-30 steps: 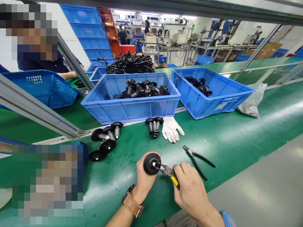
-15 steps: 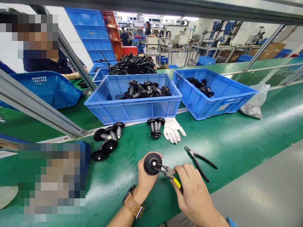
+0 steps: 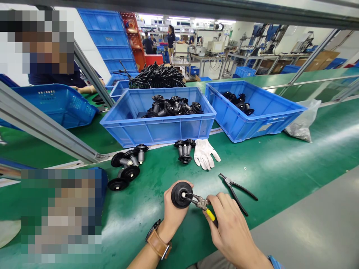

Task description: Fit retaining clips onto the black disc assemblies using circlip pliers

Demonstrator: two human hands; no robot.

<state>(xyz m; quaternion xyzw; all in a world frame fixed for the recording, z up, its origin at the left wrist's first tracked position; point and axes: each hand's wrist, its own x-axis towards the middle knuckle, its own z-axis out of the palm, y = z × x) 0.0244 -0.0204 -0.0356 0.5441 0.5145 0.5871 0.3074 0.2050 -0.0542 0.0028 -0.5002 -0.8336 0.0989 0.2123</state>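
My left hand (image 3: 171, 213) is closed around a black round part (image 3: 179, 195), its flat face turned toward me. My right hand (image 3: 228, 228) grips yellow-handled pliers (image 3: 202, 206) whose tips sit at the part's pale centre. A second pair of black pliers (image 3: 235, 188) lies on the green table just right of my hands. Several similar black parts (image 3: 126, 166) lie to the left, and a small cluster of parts (image 3: 184, 150) stands beside a white glove (image 3: 205, 153).
Two blue bins (image 3: 157, 129) (image 3: 254, 123) with black parts stand behind. A clear bag (image 3: 301, 121) lies at the right. A metal frame bar (image 3: 47, 132) crosses the left. Another person (image 3: 56, 74) works behind a blue basket (image 3: 53, 104).
My hands, the part and the pliers have barely shifted. The view has drifted slightly.
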